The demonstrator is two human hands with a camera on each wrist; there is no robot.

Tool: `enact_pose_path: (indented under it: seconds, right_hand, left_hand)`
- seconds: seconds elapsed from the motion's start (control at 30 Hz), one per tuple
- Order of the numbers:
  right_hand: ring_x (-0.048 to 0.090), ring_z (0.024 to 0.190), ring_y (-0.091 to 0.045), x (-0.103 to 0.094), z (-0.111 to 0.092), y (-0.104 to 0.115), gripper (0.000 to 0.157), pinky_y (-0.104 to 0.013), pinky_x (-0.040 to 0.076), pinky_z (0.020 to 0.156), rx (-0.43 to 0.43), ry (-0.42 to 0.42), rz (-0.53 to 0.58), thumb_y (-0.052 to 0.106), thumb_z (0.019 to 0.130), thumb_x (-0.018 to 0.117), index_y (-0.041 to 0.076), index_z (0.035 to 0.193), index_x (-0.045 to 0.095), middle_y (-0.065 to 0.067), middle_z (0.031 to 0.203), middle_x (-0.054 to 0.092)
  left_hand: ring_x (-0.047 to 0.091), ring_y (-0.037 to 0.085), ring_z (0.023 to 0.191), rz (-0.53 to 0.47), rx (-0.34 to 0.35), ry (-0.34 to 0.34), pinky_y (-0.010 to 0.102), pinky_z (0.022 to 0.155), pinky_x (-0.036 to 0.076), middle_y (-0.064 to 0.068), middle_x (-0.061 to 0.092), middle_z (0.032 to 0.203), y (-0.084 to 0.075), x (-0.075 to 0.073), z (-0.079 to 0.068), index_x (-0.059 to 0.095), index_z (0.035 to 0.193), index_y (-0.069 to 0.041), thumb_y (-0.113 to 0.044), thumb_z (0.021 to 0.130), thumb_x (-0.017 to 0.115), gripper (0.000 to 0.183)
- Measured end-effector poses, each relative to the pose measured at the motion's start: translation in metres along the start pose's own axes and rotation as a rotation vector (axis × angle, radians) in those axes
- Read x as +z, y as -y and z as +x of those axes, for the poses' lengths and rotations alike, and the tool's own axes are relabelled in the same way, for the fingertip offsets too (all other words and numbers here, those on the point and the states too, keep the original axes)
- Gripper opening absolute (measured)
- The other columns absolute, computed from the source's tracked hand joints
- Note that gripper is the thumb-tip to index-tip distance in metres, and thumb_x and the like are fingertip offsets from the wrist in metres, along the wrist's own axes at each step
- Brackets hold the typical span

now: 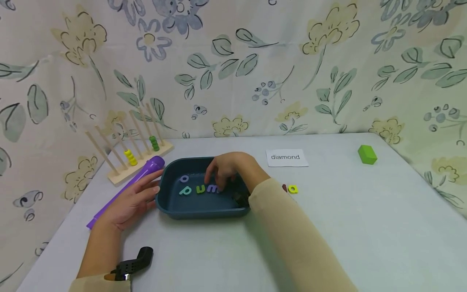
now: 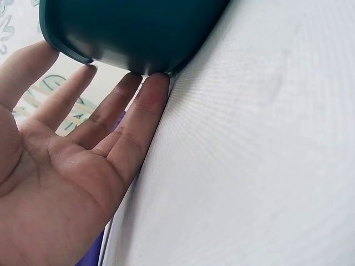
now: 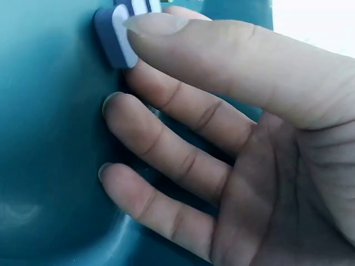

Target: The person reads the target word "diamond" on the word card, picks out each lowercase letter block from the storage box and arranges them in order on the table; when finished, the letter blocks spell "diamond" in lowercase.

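Working at a white table (image 1: 350, 227), facing a hanging cloth (image 1: 226, 73) printed with flowers and leaves. Having a wooden peg rack (image 1: 164, 148) at the far left, carrying yellow beads (image 1: 130, 157) and green beads (image 1: 154, 143), with a purple stick (image 1: 151, 165) slanting in front. Showing a card (image 1: 287, 157) reading "diamond" beyond the tray (image 1: 204, 214) and to its right, a yellow letter a (image 1: 293, 189) nearer, and a green block (image 1: 367, 154) at the far right.

Stretching the left arm forward, wearing a black device (image 1: 133, 263) on the wrist. Resting the left grip (image 1: 136, 198) against the tray's left end, spreading the fingers and touching the outer wall with their tips. Reaching the right arm over the tray's right side, bending the wrist and pointing the right grip (image 1: 228, 168) down inside.

Pinching the purple letter m (image 3: 113, 36) between thumb and forefinger, curving the other fingers loosely alongside. Holding it inside the tray, just right of a green letter (image 1: 200, 189), near a teal letter (image 1: 185, 190) and a letter o (image 1: 184, 179).
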State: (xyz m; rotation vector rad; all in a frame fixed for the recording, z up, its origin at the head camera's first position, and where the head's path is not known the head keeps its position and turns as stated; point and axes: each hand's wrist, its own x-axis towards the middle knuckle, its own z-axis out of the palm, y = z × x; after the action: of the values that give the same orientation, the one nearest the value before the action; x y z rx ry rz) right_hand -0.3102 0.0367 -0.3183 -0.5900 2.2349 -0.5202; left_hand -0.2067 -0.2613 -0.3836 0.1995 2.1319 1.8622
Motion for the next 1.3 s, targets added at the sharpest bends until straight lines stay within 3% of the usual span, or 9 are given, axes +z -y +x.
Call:
enact_pose_path:
  seconds: [0.23, 0.43, 0.7, 1.3]
  right_hand:
    - [0.061, 0.091, -0.017, 0.0022, 0.0025, -0.0029, 0.034, -0.041, 0.053, 0.089, 0.014, 0.061, 0.020, 0.000, 0.083, 0.081, 0.024, 0.105, 0.078, -0.001, 0.092, 0.069]
    - [0.056, 0.095, -0.018, 0.0038, 0.0031, -0.0015, 0.041, -0.041, 0.054, 0.088, 0.025, 0.090, 0.005, -0.006, 0.084, 0.077, 0.026, 0.110, 0.076, -0.002, 0.098, 0.060]
    - [0.053, 0.078, -0.016, 0.0062, 0.0039, 0.0014, 0.042, -0.033, 0.052, 0.074, 0.012, 0.089, -0.030, -0.011, 0.086, 0.071, 0.023, 0.109, 0.071, 0.001, 0.082, 0.054]
    - [0.051, 0.070, -0.016, 0.0084, 0.0042, -0.0010, 0.036, -0.035, 0.050, 0.077, -0.003, 0.060, -0.050, -0.004, 0.084, 0.078, 0.020, 0.103, 0.061, 0.003, 0.074, 0.051]
  left_hand:
    - [0.053, 0.003, 0.127, 0.010, -0.003, -0.001, 0.024, 0.097, 0.054, 0.018, 0.025, 0.167, 0.0005, 0.0007, 0.0003, 0.030, 0.164, -0.024, -0.030, 0.108, 0.055, 0.062]
    - [0.056, 0.004, 0.125, -0.003, 0.001, -0.001, 0.026, 0.097, 0.054, 0.017, 0.028, 0.166, 0.0004, -0.0002, -0.0002, 0.032, 0.163, -0.023, -0.029, 0.108, 0.056, 0.061]
    - [0.057, 0.006, 0.126, -0.041, 0.017, 0.010, 0.027, 0.097, 0.055, 0.012, 0.032, 0.162, 0.0023, -0.0030, 0.0004, 0.033, 0.163, -0.024, -0.026, 0.108, 0.055, 0.059]
    - [0.057, 0.005, 0.125, -0.014, 0.009, 0.002, 0.027, 0.097, 0.054, 0.016, 0.031, 0.163, 0.0002, -0.0009, 0.0002, 0.032, 0.163, -0.024, -0.028, 0.108, 0.056, 0.061]
